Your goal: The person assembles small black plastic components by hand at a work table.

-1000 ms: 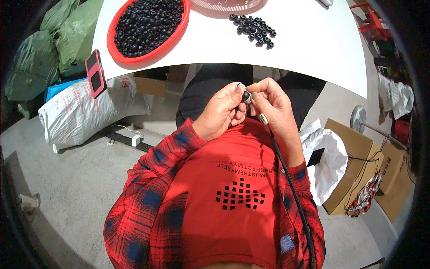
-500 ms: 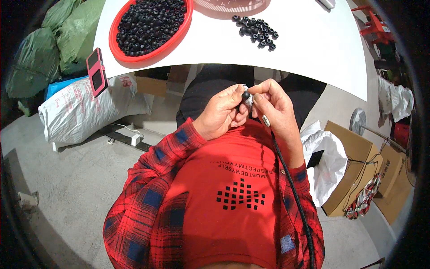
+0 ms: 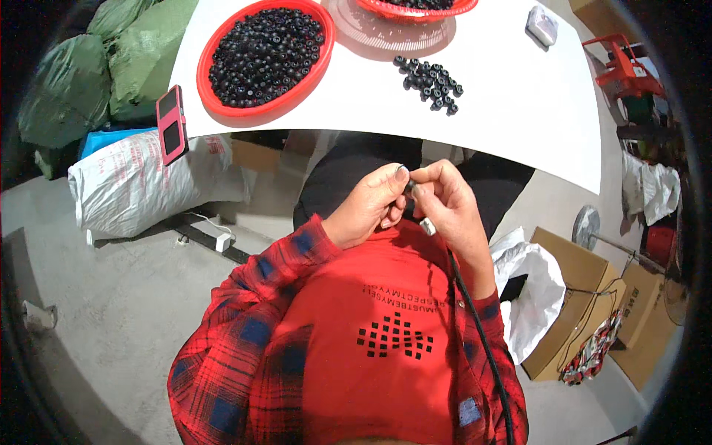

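Note:
In front of my lap, my left hand (image 3: 368,204) and my right hand (image 3: 450,202) meet, fingers pinched on a small black piece (image 3: 411,185) mostly hidden between the fingertips. A small pale tip (image 3: 428,226) sticks out below my right fingers. From near it a black cord (image 3: 486,348) runs down over my shirt. Ahead on the white table (image 3: 526,111) lies a loose cluster of black round pieces with holes (image 3: 436,83). Many similar pieces (image 3: 267,55) fill a red oval basket (image 3: 327,55) at the left.
A second red basket (image 3: 423,16) stands at the far edge, by a pinkish perforated one (image 3: 378,41). A pink phone case (image 3: 172,126) sits at the table's left edge. White sacks (image 3: 122,182) lie left; cardboard boxes (image 3: 560,297) and a white bag (image 3: 530,289) stand right.
The view has shifted, bringing more of the far table into sight. My hands stay together; my left thumb now covers more of the black piece, and the pale tip has turned.

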Action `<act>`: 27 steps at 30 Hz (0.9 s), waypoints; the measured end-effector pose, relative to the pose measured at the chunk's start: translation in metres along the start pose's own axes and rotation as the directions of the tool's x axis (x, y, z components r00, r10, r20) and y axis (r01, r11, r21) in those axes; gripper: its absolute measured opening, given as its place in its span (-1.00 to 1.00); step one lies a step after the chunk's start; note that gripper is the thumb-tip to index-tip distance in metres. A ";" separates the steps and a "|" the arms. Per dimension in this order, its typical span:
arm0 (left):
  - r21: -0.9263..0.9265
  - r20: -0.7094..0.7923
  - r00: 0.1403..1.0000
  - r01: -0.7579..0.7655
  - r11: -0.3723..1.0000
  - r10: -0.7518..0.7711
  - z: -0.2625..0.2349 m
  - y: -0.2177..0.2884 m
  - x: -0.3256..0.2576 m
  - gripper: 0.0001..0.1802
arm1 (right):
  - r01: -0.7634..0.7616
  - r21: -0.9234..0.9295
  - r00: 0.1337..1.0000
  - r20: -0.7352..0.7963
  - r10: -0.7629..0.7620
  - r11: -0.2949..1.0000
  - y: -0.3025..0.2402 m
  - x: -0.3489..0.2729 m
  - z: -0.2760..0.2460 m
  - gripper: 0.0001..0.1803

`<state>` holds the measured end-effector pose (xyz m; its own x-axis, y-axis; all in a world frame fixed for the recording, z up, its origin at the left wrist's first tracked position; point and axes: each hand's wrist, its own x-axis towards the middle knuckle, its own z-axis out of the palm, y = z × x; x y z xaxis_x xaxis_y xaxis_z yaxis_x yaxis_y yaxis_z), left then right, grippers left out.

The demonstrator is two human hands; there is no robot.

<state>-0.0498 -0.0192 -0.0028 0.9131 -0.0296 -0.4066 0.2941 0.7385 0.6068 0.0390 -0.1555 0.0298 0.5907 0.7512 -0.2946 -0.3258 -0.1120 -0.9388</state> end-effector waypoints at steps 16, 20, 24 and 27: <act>-0.466 0.196 0.980 0.078 0.881 0.018 -0.046 0.046 0.044 -0.77 | 0.062 0.041 0.933 -0.356 -0.043 0.997 -0.027 0.066 -0.091 -0.80; -0.472 0.091 0.995 0.008 0.882 0.040 -0.047 0.052 0.056 -0.72 | 0.025 0.025 0.919 -0.394 -0.013 0.999 -0.026 0.077 -0.103 -0.79; -0.539 0.107 0.994 0.061 0.840 -0.004 -0.048 0.055 0.067 -0.70 | 0.013 0.138 0.924 -0.380 0.040 0.990 -0.020 0.084 -0.112 -0.81; -0.217 -0.092 0.994 -0.077 0.973 0.059 -0.031 0.065 0.068 -0.73 | 0.010 0.224 0.937 -0.343 0.069 0.975 -0.015 0.085 -0.122 -0.81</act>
<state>0.0223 0.0477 -0.0118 0.8989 0.0758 -0.4315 0.1543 0.8671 0.4737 0.1844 -0.1692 -0.0032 0.7843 0.4727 -0.4018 -0.4765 0.0442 -0.8781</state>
